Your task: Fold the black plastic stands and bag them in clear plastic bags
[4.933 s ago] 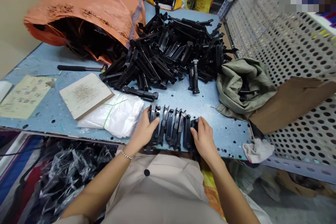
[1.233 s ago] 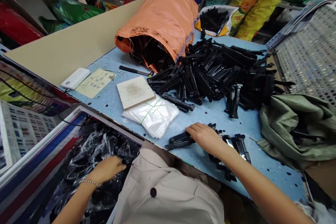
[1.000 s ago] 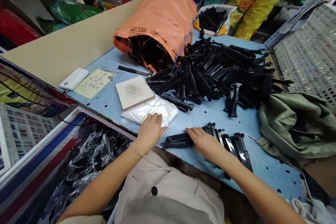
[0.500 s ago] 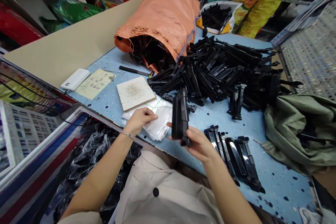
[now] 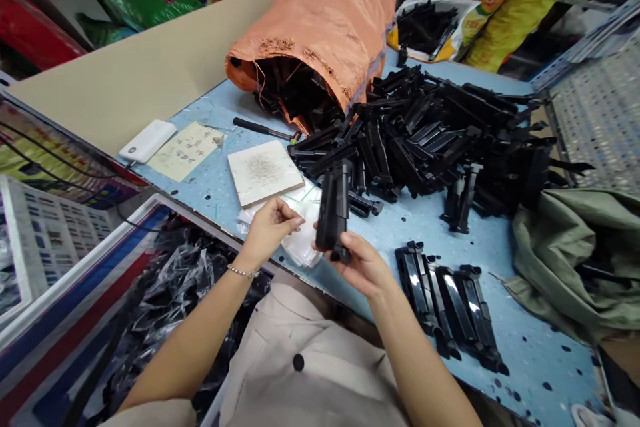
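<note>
My right hand is closed around the lower end of a black plastic part, long and narrow, tilted nearly upright above the table's front edge. To its left, my left hand pinches thumb and fingers together over a stack of clear plastic bags; a bag seems to be caught at the fingertips, though its edge is hard to make out. A pale square board lies on the back of the stack. Several similar black parts lie side by side right of my right hand.
A big heap of black parts spreads from an orange sack. On the left lie a black-handled tool, a handwritten note and a white device. A green cloth bag sits at right; a bin of bagged parts stands below the left edge.
My right hand has brought the black part slightly left, closer to my left hand. The left hand stays pinched over the plastic bags. The whole view has shifted a little.
</note>
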Demonstrator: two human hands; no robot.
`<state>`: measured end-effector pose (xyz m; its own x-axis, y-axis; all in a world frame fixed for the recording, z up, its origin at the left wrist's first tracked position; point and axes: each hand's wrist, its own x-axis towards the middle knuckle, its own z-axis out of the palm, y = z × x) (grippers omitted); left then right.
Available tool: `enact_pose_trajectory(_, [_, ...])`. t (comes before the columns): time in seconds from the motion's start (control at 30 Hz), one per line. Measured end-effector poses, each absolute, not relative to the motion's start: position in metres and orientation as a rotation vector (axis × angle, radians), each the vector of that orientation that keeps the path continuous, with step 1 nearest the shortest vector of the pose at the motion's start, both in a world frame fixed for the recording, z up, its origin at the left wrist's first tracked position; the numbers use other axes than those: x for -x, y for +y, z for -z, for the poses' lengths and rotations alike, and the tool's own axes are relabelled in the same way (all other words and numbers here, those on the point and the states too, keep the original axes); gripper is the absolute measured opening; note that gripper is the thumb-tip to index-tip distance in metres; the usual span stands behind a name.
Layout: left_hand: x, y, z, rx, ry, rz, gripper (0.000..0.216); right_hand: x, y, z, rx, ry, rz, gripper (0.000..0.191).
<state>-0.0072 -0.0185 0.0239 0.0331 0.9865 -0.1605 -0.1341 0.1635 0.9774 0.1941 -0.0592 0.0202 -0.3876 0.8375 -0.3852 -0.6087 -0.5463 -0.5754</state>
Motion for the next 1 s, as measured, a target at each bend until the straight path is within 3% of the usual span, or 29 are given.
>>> enact_pose_trajectory(0.23, [0.001,-0.024,-0.024,-1.036,1.154,-1.137,0.042,-0.186,-0.055,-0.021,0.658,-0.407,-2.171,0.042])
enact_pose_trajectory(0.4, [0.01,-0.028,-0.023,-1.164,1.139,-1.063,0.033,-0.207,-0.056,-0.015,0.777,-0.453,-2.099,0.032])
enact_pose_trajectory(0.53, [0.018,-0.035,-0.035,-1.648,1.226,-0.964,0.006,-0.22,-0.06,-0.017,0.805,-0.447,-2.054,0.034])
enact_pose_trajectory(0.6, [0.014,-0.036,-0.039,-1.798,1.247,-0.889,0.014,-0.217,-0.063,-0.017,0.79,-0.433,-2.083,0.033])
enact_pose_trajectory(0.7, [0.003,-0.036,-0.038,-1.567,1.228,-0.937,0.005,-0.204,-0.065,-0.012,0.766,-0.403,-2.121,0.031])
enact_pose_trajectory(1.0, [-0.002,-0.035,-0.03,-1.173,1.171,-1.128,0.022,-0.205,-0.072,-0.017,0.78,-0.52,-2.06,0.046])
